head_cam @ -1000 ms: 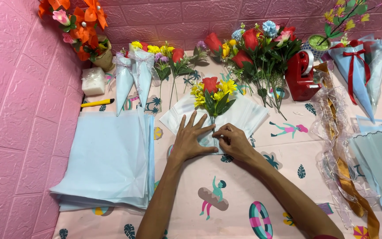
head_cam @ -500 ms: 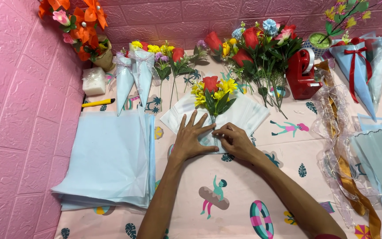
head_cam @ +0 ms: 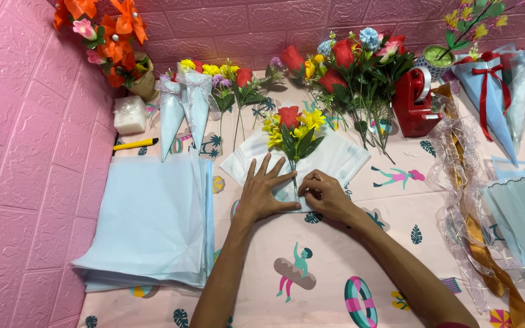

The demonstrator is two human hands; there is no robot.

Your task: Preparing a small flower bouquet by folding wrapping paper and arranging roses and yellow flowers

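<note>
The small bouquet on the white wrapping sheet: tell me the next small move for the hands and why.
Probably fold one side of the white sheet over the stems. The small bouquet lies centred on it, the left hand presses flat beside the stems, and the right hand pinches the sheet's lower corner at the stem ends, so the wrap looks anchored but its sides are unfolded.

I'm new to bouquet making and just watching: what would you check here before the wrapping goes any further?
1. Left hand flat on the white wrapping sheet: ok.
2. Right hand pinching at the stems: ok.
3. Red and yellow flowers lying centred on the sheet: ok.
4. Red tape dispenser on the table nearby: ok.
5. Stack of spare sheets beside the left arm: ok.
6. Stems fastened: cannot tell.
</note>
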